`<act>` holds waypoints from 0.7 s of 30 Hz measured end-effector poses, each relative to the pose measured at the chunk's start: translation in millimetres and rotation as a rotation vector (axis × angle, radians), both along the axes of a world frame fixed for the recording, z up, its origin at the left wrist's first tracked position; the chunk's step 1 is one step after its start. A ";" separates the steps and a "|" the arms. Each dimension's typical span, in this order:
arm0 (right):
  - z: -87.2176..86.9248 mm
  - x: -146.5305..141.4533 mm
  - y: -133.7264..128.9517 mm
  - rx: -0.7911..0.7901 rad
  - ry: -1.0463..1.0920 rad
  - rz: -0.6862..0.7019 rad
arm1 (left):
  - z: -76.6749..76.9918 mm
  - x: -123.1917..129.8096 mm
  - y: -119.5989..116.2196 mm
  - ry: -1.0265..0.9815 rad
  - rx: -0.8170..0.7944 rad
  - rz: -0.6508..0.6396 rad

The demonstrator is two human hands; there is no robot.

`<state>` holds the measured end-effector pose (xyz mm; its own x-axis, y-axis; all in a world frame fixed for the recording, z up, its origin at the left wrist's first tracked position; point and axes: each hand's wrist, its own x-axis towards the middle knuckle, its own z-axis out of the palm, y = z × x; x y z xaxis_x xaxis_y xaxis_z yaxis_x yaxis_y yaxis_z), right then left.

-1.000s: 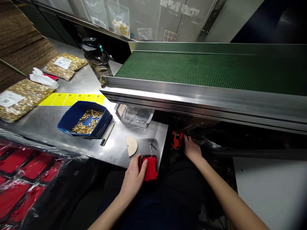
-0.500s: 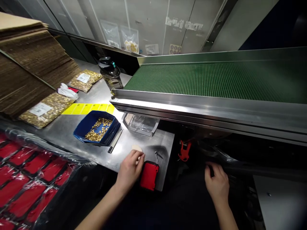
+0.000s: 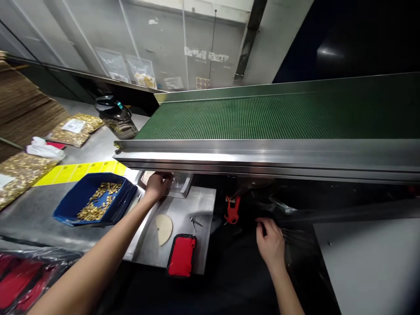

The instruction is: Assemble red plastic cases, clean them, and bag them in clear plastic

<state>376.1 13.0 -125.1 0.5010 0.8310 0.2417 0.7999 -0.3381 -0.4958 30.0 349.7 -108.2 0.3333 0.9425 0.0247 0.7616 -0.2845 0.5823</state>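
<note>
My left hand (image 3: 159, 185) reaches into a grey-rimmed clear tray (image 3: 184, 189) under the conveyor's edge; its fingertips are partly hidden there. Over the dark area at the right, my right hand (image 3: 271, 241) has its fingers curled, with thumb and index finger slightly apart and nothing visible between them. A pale, partly round disc (image 3: 163, 229) lies on the metal table (image 3: 147, 251). Beside it are a small metal tool (image 3: 194, 223) and a red and black case (image 3: 181, 256). An orange-red tool (image 3: 232, 210) is left of my right hand.
A green conveyor belt (image 3: 229, 118) with a metal rail crosses the view. On the left stand a blue bin (image 3: 70, 201) of small brass parts, a dark bottle (image 3: 115, 117), bags of brass parts (image 3: 74, 130) and a yellow strip (image 3: 70, 173). Wrapped red cases fill the lower left.
My left hand has left the pale disc and moved up into the clear tray. The disc now lies uncovered. The whole view has shifted to the right.
</note>
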 end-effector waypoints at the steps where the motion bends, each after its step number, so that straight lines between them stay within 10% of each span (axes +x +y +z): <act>1: 1.3 1.0 0.6 0.003 0.018 -0.008 | 2.0 -1.5 -4.7 -0.004 0.006 0.002; 8: 27.2 -14.6 4.9 0.065 0.192 -0.042 | 34.3 -13.1 -58.9 -0.105 0.033 0.141; 15: 92.5 -165.0 54.0 -0.044 0.848 0.319 | 68.2 -17.0 -144.1 -0.320 0.006 0.235; 21: 88.4 -228.1 119.3 -0.120 1.137 0.370 | 71.0 -5.3 -190.3 -0.472 -0.130 0.180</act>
